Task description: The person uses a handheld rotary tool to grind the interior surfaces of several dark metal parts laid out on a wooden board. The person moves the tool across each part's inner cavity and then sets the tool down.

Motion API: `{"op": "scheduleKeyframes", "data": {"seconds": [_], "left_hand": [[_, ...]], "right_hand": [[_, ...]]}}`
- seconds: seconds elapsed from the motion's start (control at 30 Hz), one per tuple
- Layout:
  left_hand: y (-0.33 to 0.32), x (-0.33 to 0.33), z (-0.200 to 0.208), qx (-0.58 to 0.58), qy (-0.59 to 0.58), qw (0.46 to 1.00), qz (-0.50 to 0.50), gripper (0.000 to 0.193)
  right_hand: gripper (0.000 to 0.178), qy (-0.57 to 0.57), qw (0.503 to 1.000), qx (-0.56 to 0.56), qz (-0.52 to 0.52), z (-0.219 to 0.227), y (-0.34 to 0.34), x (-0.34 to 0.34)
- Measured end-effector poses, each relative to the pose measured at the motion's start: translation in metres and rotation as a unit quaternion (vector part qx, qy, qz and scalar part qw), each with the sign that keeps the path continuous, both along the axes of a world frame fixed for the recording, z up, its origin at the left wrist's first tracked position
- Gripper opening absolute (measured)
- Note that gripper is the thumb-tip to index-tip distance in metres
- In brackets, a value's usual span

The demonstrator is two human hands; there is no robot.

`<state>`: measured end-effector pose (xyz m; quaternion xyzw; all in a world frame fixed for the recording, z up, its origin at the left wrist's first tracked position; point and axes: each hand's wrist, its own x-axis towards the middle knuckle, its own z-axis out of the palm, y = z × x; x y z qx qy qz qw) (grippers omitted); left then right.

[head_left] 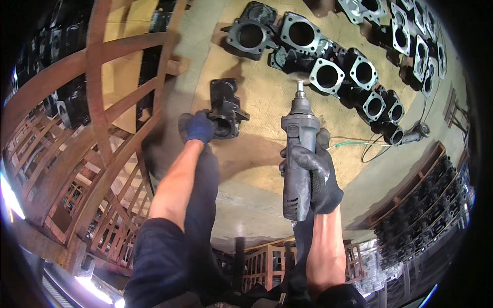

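Observation:
My right hand, in a dark grey glove, is wrapped round the body of a grey die grinder. The tool points away from me, its metal collet at the far end; a blurred disc-like shape shows around the tip. My left hand, in a blue glove, grips the near left side of a black cast-metal housing lying on a tan sheet. This housing has a round opening at its near end, beside my fingers. Past the grinder tip sits another black housing with a bright machined flange.
Several more flanged housings stand in a row across the tan sheet. More lie at the far right. A brown metal rack rises on my left. A grey tool and a green cable lie to the right, near a crate of black parts.

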<state>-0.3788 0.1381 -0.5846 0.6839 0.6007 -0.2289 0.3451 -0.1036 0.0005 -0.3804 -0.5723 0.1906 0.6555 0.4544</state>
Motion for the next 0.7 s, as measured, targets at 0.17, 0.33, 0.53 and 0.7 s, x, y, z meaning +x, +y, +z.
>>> {"op": "scheduleKeyframes", "data": {"seconds": [0.17, 0.33, 0.53, 0.7], "left_hand": [[-0.012, 0.023, 0.012, 0.022, -0.068, 0.995, -0.064, 0.031], [-0.017, 0.089, 0.046, 0.021, -0.089, 0.988, -0.122, 0.025], [-0.012, 0.13, 0.024, 0.06, -0.096, 0.982, -0.154, 0.029], [-0.008, 0.11, 0.042, 0.044, -0.146, 0.988, 0.039, 0.041]], "right_hand": [[0.044, -0.01, 0.999, -0.038, 0.022, 0.018, -0.01, 0.014], [0.048, 0.001, 0.998, -0.059, -0.003, 0.029, -0.025, 0.025], [0.049, -0.006, 0.998, -0.048, 0.032, 0.032, -0.035, 0.021], [0.049, 0.023, 0.997, -0.038, 0.055, 0.028, -0.038, 0.011]]}}
